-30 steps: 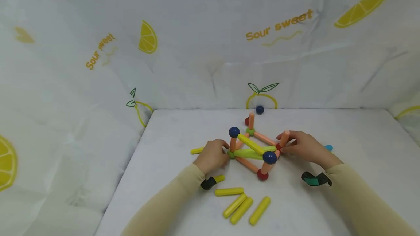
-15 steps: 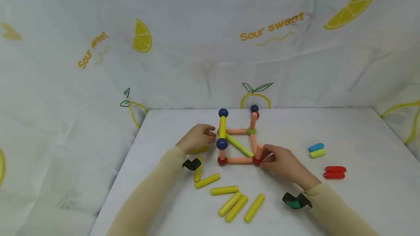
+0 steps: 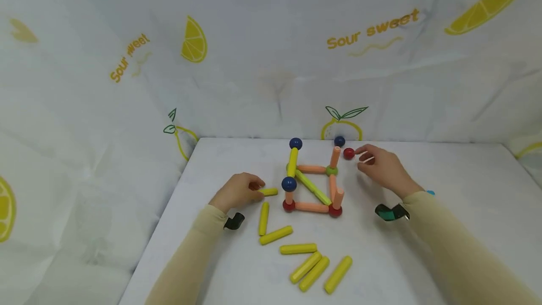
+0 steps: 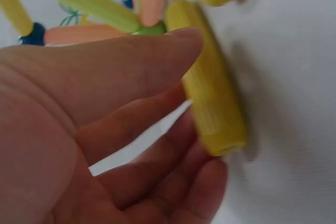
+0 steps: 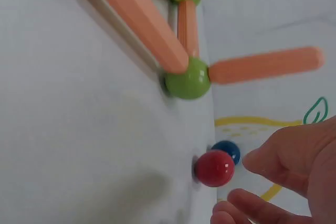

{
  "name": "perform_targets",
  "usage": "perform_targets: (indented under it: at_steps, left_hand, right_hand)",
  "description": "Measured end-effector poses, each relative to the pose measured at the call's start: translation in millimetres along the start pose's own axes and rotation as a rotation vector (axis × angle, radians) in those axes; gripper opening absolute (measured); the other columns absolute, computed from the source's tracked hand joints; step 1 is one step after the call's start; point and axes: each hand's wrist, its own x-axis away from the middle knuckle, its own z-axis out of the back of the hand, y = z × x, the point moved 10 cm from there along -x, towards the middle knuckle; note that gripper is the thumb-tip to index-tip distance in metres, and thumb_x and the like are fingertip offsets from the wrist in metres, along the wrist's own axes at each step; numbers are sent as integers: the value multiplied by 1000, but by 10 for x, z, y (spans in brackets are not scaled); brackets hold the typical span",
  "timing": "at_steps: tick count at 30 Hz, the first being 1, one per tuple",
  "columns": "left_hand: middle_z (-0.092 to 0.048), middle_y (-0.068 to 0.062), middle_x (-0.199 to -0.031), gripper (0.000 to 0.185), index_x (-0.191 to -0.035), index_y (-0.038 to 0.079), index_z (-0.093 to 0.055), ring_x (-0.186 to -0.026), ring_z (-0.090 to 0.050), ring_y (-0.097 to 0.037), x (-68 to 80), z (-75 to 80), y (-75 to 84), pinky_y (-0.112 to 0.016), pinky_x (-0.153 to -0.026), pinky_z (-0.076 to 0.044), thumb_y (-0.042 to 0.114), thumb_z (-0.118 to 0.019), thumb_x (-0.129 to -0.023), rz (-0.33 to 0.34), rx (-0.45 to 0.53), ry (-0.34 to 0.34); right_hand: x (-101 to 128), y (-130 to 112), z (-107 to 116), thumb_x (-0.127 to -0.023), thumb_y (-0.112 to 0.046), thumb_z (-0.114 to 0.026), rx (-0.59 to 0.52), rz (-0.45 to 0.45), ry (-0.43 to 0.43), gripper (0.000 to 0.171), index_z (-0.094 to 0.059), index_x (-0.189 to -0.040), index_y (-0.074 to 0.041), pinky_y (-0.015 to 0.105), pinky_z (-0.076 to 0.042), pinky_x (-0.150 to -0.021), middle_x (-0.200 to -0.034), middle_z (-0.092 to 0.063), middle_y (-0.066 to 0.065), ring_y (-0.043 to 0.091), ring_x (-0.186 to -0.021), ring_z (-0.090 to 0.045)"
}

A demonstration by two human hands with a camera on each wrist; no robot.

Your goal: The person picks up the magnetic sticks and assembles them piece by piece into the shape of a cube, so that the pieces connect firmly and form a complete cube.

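On the white table (image 3: 423, 258), at the middle, stands a frame of sticks and balls (image 3: 312, 187): orange sticks joined by red and green balls make a square on the table, a light green stick crosses it slantwise, and short upright sticks rise from the corners, two of them topped by dark blue balls.

At nine o'clock from the frame the left hand (image 3: 238, 193) rests on the table, its thumb and fingers curled round the near end of a short yellow stick (image 3: 268, 192); the left wrist view shows the stick (image 4: 210, 98) lying against the fingertips with the thumb over it.

At one o'clock from the frame the right hand (image 3: 381, 166) hovers with loosely bent fingers, gripping nothing. A red ball (image 3: 348, 153) lies just off its fingertips; in the right wrist view the ball (image 5: 214, 168) sits apart from the fingers by a narrow gap. A dark blue ball (image 3: 339, 141) lies just behind it, by the cloth backdrop (image 3: 254, 60).

At six o'clock from the frame six more yellow sticks (image 3: 305, 258) lie scattered.
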Motion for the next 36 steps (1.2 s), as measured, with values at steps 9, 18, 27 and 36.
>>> perform_targets:
  at_steps: [9, 18, 27, 36]
  left_hand:
    - [-72, 5, -103, 15, -115, 18, -80, -92, -63, -12, 181, -1, -58, -36, -90, -56, 21, -79, -100, -102, -23, 85]
    - [-74, 6, -108, 25, -122, 17, -78, -98, -67, -12, 771, 571, 457, -33, -88, -60, 18, -82, -98, -382, -48, 283]
    - [-67, 9, -103, 23, -122, 19, -78, -94, -59, -6, 978, 688, 1443, -23, -82, -55, 21, -80, -99, -622, -125, 312]
    - [-68, 6, -101, 33, -134, 20, -77, -85, -53, -9, 855, 376, 2002, -21, -71, -47, 19, -75, -101, -717, -164, 218]
  right_hand:
    - [-551, 111, -38, -100, -15, -70, 122, 25, -73, 40, -67, -139, -5, 54, -57, -93, -127, -67, 26, 41, -111, -63]
    - [50, -184, 266, -103, -31, -74, 16, 79, 17, 47, -64, -142, -7, 55, -63, -92, -128, -72, 21, 42, -118, -69]
    - [911, -816, 381, -101, -30, -79, -211, 219, 146, 39, -65, -135, -18, 11, -56, -85, -125, -76, 6, 14, -110, -77]
    - [1159, -956, 181, -99, -28, -81, -273, 256, 164, 39, -66, -135, -20, 14, -58, -87, -124, -74, 3, 21, -109, -76]
